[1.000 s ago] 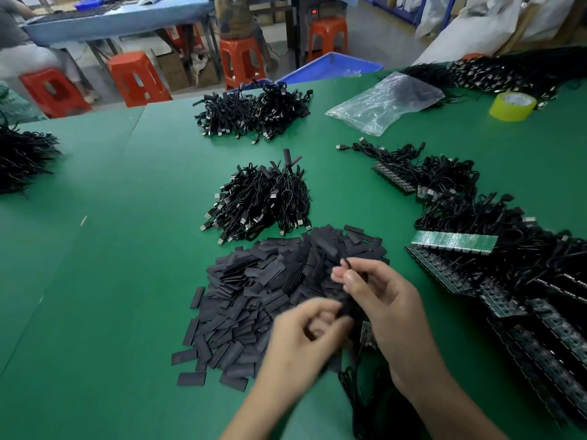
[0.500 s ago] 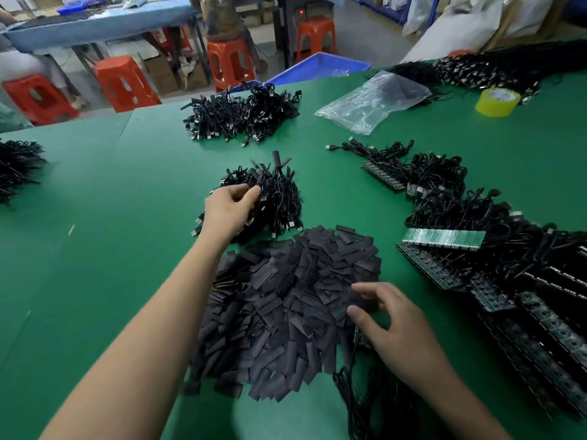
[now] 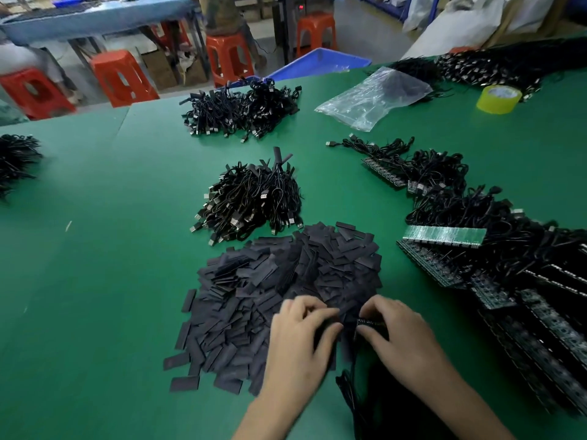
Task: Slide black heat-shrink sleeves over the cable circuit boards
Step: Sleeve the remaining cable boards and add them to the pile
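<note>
A: Where do we put the hands?

B: Both low, at the near edge of the sleeve pile (image 3: 254, 296). Left hand (image 3: 301, 341): fingers curled tight, pinching what we read as one sleeve (image 3: 327, 322) between thumb and forefinger. It's dark on dark, so we hedge. Right hand (image 3: 403, 341): fingers curled round a board (image 3: 370, 322), its pale-dotted edge poking out toward the left fingertips.

A: Sleeve and board touching?

B: We can't tell. They sit between the two sets of fingertips, just apart or just meeting. We'd call the sleeve not yet on.

A: Cable?

B: The cable (image 3: 349, 395) drops from under the right fingers toward us, slack on the surface (image 3: 95, 281).

A: Handling note, quick.

B: The sleeve looks feather-light, flat and floppy. Our guess is that squeezing its long edges pops the mouth open, and we'd grip near the mouth so it doesn't buckle. The board looks thin and stiff, and the wire joint is probably the weak spot. We'd hold it by the side edges near the cable end and never tug the wire.

A: Anything else?

B: Beyond the fingertips, past the pile, there's a cable heap (image 3: 251, 198). Out right of the right fingers are bare panels (image 3: 444, 236) under more cables. Next.
</note>
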